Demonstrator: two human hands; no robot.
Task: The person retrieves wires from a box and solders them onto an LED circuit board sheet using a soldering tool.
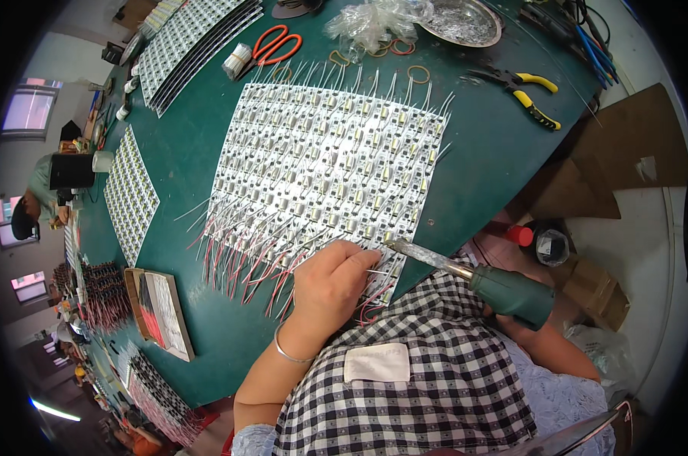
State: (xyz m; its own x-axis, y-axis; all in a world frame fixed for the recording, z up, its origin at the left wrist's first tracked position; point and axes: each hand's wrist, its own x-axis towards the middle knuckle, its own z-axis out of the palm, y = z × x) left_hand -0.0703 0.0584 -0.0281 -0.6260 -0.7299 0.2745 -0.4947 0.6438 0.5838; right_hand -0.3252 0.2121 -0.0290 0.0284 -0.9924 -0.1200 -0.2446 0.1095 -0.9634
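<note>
In front of me lies a white panel of small circuit boards (313, 167) in rows, with thin white wires along its far edge and red and white ones along its near edge. My left hand (330, 283) is closed in a pinch over the panel's near right part; a thin white wire (373, 271) sticks out at its fingertips. From the right, my right hand (511, 325), mostly hidden behind the tool, grips a soldering iron (515, 295) with a thick green body. The iron's metal tip reaches the board at the panel's right edge, just beyond my left fingers.
Yellow-black pliers (528, 97) lie far right, orange-handled scissors (274, 47) at the back. A metal dish (465, 21), clear plastic bags (370, 26) and rubber bands stand beyond the panel. More board panels (131, 194) and a cardboard tray of wires (165, 313) are left. Another person (40, 197) sits far left.
</note>
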